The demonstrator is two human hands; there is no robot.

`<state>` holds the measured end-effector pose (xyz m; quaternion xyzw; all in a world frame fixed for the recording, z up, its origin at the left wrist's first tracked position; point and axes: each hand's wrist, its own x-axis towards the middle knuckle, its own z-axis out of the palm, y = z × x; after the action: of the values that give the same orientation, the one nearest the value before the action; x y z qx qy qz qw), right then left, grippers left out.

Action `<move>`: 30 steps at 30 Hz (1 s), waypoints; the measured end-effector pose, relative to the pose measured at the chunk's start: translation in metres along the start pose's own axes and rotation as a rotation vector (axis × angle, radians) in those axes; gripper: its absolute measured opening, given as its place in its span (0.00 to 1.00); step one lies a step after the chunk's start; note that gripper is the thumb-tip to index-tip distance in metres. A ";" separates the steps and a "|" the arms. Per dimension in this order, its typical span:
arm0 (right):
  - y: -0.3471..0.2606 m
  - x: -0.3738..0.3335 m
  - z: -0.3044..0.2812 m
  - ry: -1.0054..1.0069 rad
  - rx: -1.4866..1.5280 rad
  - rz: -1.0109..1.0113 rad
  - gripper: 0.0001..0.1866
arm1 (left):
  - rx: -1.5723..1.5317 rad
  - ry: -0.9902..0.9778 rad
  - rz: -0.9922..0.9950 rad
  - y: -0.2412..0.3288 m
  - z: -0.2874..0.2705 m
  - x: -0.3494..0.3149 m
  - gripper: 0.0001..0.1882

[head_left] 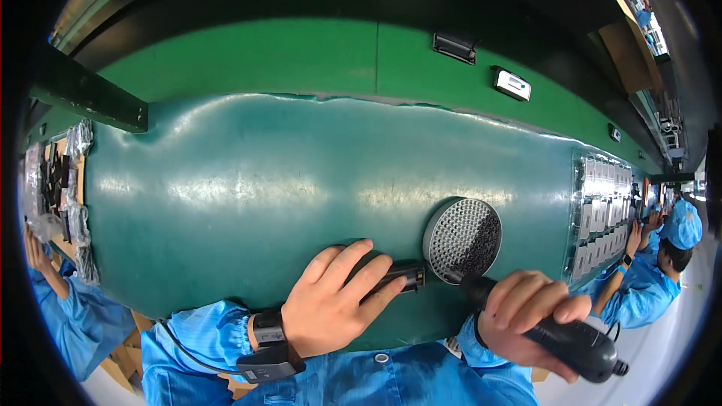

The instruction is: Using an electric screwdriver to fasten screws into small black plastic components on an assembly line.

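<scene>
My left hand [331, 304] is closed over a black, narrow plastic part [410, 276], pressing it down near the front of the green mat [301, 173]. Most of that part lies hidden under my fingers; its right end sticks out. In my right hand [530, 312] is a black electric screwdriver [579, 346], its fingers wrapped around the body. The screwdriver's front end points left at the lower rim of a round grey dish [444, 229] with a grid of holes. Small black screws [483, 244] cover the dish's right side. Whether the bit touches it, I cannot tell.
To the right lies a clear tray [575, 248] with rows of white-faced pieces. A carton [79, 180] of black parts is at the left. Behind the mat, a green surface [301, 53] bears a black piece and a white-faced one. Co-workers in blue sit at both sides.
</scene>
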<state>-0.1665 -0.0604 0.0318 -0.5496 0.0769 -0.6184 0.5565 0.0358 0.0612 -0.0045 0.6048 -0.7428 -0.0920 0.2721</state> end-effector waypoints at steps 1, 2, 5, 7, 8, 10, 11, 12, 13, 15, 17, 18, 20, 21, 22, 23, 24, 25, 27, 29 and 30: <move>0.002 0.001 -0.003 0.016 -0.003 0.012 0.40 | 0.011 -0.008 0.011 -0.001 -0.003 0.002 0.21; 0.004 0.000 -0.005 0.032 -0.006 0.023 0.40 | 0.022 -0.017 0.022 -0.001 -0.004 0.003 0.26; 0.011 0.000 -0.010 -0.018 -0.004 0.049 0.42 | -0.085 0.040 -0.096 -0.001 -0.003 0.004 0.33; 0.014 -0.001 -0.009 -0.029 0.000 0.065 0.43 | -0.118 0.024 -0.115 -0.002 -0.006 0.004 0.34; 0.016 0.000 -0.009 -0.037 0.003 0.071 0.43 | -0.147 0.011 -0.133 -0.003 -0.007 0.004 0.35; 0.017 0.001 -0.007 -0.044 0.007 0.078 0.43 | -0.136 0.029 -0.101 -0.006 -0.003 0.003 0.34; 0.016 0.002 -0.006 -0.051 0.007 0.085 0.43 | -0.127 0.037 -0.093 -0.006 -0.003 0.002 0.33; 0.016 0.002 -0.006 -0.058 0.006 0.094 0.43 | -0.119 0.044 -0.084 -0.006 -0.001 0.002 0.33; 0.017 0.003 -0.005 -0.057 0.006 0.095 0.43 | -0.121 0.043 -0.085 -0.007 0.000 0.003 0.33; 0.018 0.004 -0.003 -0.098 -0.018 0.088 0.43 | -0.110 0.066 -0.053 -0.008 0.001 0.003 0.31; 0.017 0.002 0.001 -0.075 -0.034 0.074 0.40 | -0.113 0.072 -0.050 -0.006 0.003 0.000 0.31; 0.019 0.004 0.003 -0.059 -0.048 0.057 0.38 | -0.113 0.083 -0.048 -0.007 0.004 0.001 0.30; 0.008 0.002 0.002 -0.051 -0.047 0.010 0.39 | -0.116 0.088 -0.055 -0.007 0.003 0.002 0.30; 0.002 0.001 0.003 -0.034 -0.051 -0.029 0.40 | -0.126 0.083 -0.063 -0.005 0.003 0.001 0.30; 0.000 -0.001 0.005 -0.035 -0.046 -0.025 0.40 | -0.124 0.083 -0.069 -0.004 0.004 0.000 0.30; 0.000 -0.003 0.007 -0.016 -0.026 -0.061 0.39 | -0.118 0.098 -0.072 -0.003 0.004 0.000 0.30; -0.001 -0.003 0.010 0.006 -0.010 -0.099 0.38 | -0.115 0.110 -0.070 -0.003 0.006 0.001 0.30; -0.008 0.005 0.016 -0.140 0.013 0.043 0.38 | -0.118 0.108 -0.070 -0.002 0.005 0.001 0.30; -0.003 0.003 0.014 -0.183 0.009 0.074 0.37 | -0.111 0.094 -0.108 -0.001 0.003 0.003 0.20; 0.002 0.003 0.014 -0.228 0.006 0.113 0.36 | -0.117 0.087 -0.114 -0.002 0.003 0.006 0.20; 0.003 0.004 0.016 -0.228 0.005 0.116 0.36 | -0.118 0.085 -0.117 -0.002 0.002 0.006 0.20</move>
<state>-0.1519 -0.0565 0.0384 -0.6094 0.0433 -0.5187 0.5981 0.0360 0.0548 -0.0050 0.6333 -0.6874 -0.1256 0.3326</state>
